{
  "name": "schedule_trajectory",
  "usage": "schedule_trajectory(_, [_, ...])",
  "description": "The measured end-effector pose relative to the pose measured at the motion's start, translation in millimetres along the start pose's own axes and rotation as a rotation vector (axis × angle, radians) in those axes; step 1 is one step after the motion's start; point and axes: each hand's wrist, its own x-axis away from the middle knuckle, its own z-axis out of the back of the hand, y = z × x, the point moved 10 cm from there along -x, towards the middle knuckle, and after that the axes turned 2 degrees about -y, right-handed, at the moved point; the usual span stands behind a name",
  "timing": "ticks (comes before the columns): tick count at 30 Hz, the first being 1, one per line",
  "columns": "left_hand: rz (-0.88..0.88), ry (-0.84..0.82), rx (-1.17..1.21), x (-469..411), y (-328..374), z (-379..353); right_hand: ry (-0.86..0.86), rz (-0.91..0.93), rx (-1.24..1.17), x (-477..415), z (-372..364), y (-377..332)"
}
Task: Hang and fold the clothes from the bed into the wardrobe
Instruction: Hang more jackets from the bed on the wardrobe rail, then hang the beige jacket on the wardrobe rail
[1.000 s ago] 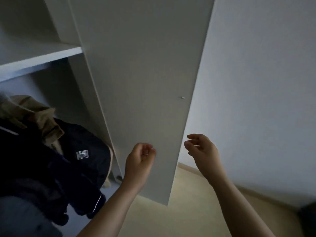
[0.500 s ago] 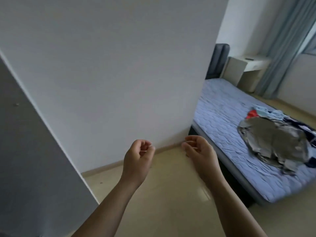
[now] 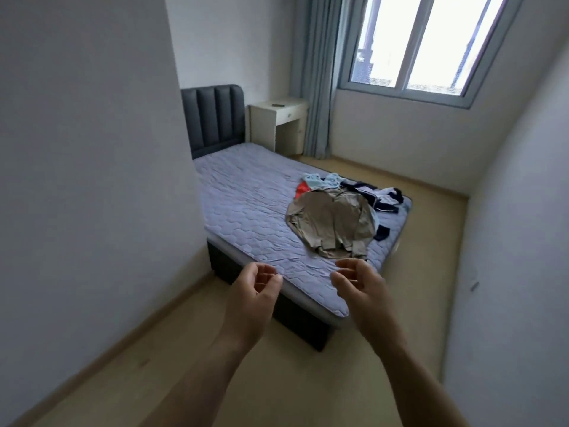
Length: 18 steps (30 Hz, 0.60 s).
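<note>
- While the left hand (image 3: 255,291) and right hand (image 3: 360,291) are hovering empty, loosely curled, the khaki shirt (image 3: 332,223) is lying on the bed (image 3: 246,204).
- Risk: a hasty grab may be dragging neighbouring clothes (image 3: 378,195) off the edge.

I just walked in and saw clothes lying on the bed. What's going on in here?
A person faces the bed with the left hand and right hand raised in front, fingers loosely curled, holding nothing. Toward the bed's foot lies a tan shirt, spread on top of other clothes. A navy-and-white garment, a light blue garment and a red garment show behind it. Neither hand touches any of them.
</note>
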Motion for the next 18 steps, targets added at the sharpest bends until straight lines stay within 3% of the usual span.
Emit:
schedule_trajectory(5, [-0.006, -0.186, -0.045, -29, 7, -111, 0.189, -0.035, 0.036, -23, 95, 37])
schedule_trajectory(18, [-0.060, -0.413, -0.010, -156, 39, -278, 0.343, -0.110, 0.150, -138, 202, 87])
